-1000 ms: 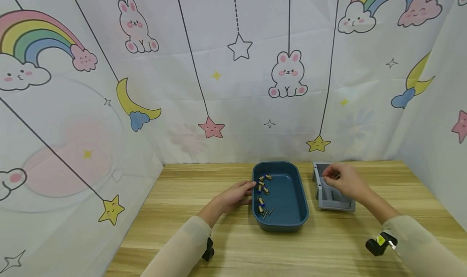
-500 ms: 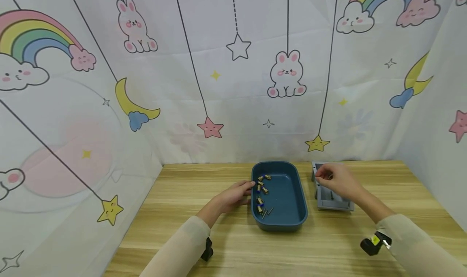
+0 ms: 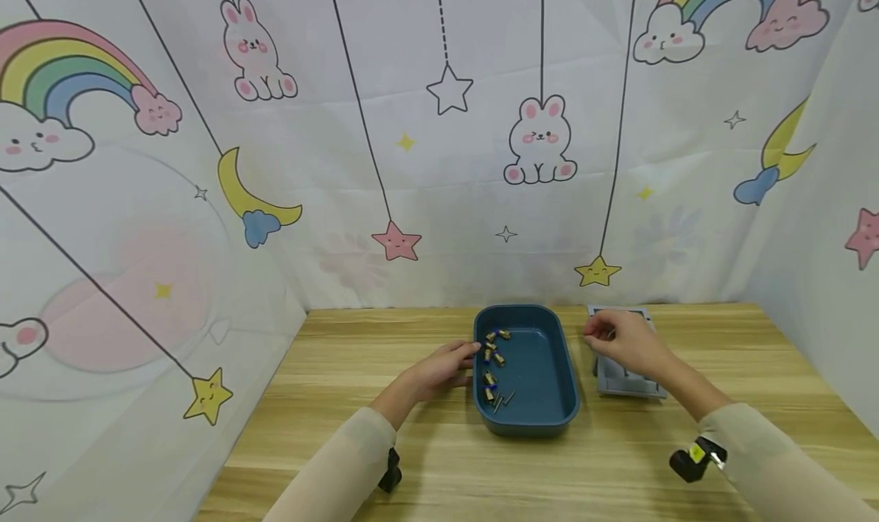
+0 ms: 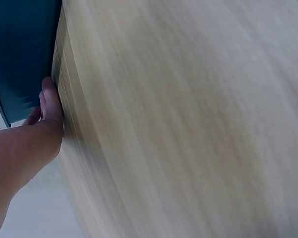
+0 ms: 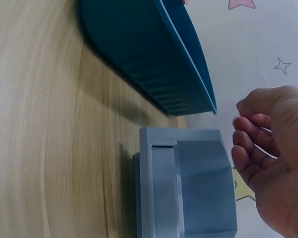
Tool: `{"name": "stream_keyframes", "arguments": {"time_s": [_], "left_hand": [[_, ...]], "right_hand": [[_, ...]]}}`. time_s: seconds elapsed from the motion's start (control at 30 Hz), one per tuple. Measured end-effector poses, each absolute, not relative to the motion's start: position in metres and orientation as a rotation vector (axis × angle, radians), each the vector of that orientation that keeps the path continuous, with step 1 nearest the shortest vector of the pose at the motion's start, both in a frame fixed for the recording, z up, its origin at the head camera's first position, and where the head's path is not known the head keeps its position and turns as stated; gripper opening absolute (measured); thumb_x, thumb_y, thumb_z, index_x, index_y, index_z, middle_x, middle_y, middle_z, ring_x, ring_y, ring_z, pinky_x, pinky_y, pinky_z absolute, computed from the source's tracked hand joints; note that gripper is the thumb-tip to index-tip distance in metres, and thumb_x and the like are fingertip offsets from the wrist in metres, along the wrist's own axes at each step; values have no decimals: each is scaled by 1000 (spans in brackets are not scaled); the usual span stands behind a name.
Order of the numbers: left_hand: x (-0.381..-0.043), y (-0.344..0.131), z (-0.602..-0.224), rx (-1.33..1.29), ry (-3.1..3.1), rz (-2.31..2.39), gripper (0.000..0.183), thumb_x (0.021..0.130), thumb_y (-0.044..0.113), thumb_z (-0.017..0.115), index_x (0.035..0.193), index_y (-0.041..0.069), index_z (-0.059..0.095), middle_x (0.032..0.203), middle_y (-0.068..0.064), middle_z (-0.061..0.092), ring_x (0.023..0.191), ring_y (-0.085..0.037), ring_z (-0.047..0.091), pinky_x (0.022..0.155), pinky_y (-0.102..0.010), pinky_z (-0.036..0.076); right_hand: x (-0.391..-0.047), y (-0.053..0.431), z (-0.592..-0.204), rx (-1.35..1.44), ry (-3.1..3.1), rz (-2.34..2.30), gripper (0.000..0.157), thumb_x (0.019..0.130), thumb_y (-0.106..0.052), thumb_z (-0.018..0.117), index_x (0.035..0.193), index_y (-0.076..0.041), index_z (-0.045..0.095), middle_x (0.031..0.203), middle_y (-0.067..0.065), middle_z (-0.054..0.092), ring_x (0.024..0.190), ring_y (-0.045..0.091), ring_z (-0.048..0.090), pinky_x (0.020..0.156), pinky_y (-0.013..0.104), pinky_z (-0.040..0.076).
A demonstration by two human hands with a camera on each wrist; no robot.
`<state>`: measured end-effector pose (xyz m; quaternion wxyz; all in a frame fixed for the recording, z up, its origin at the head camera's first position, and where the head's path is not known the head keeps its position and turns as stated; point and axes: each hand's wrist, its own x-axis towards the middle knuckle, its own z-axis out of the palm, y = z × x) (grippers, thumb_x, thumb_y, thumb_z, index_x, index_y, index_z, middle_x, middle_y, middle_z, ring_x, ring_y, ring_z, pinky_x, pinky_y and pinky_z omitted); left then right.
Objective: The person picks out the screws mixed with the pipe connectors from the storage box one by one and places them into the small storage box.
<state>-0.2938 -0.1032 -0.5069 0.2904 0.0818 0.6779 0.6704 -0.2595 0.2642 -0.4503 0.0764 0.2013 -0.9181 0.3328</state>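
In the head view my left hand [image 3: 439, 368] rests against the left side of a dark teal bin [image 3: 549, 369], with fingertips at its rim and outer wall. The left wrist view has those fingers [image 4: 50, 99] lying low along the bin's wall. Inside, along the left, lie several small brass fittings [image 3: 499, 359] with bits of blue, and a few thin metal pins [image 3: 509, 397]. My right hand [image 3: 628, 343] hovers over the left part of a grey compartment box [image 3: 632, 388]. Its thumb and index finger come together; I cannot tell whether something tiny is between them.
Both containers stand on a wood-grain table [image 3: 371, 331], the box just right of the bin with a narrow gap between. A white printed curtain [image 3: 453, 171] hangs behind and at both sides. A small black device [image 3: 693, 461] is strapped at the right wrist.
My right hand has moved left across the grey box toward the bin, uncovering the box's far right part. My left hand and the bin stay put.
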Motion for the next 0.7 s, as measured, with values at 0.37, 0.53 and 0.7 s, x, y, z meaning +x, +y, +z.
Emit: {"name": "stream_keyframes", "arguments": {"time_s": [0.37, 0.53, 0.7], "left_hand": [[-293, -103, -506, 211, 1826, 1781, 65, 113, 38, 52, 159, -6, 35, 154, -24, 49, 147, -37, 46, 114, -46, 50], [-293, -103, -506, 215, 1821, 1781, 64, 113, 37, 52, 158, -6, 36, 154, -24, 49, 147, -36, 46, 113, -46, 50], [-293, -103, -506, 219, 1822, 1784, 64, 113, 37, 52, 157, -7, 36, 154, -24, 49, 147, -37, 46, 113, -46, 50]], "right_hand": [[-259, 251, -453, 644, -2715, 1046, 4, 96, -6, 77, 98, -8, 74, 89, -4, 70, 80, 10, 64, 70, 27, 58], [-260, 245, -456, 656, -2716, 1064, 5, 95, -4, 77, 97, -9, 74, 89, -4, 69, 80, 9, 63, 69, 27, 57], [-261, 239, -457, 666, -2719, 1078, 6, 94, -3, 78, 96, -8, 74, 89, -3, 69, 80, 10, 63, 69, 27, 57]]}}
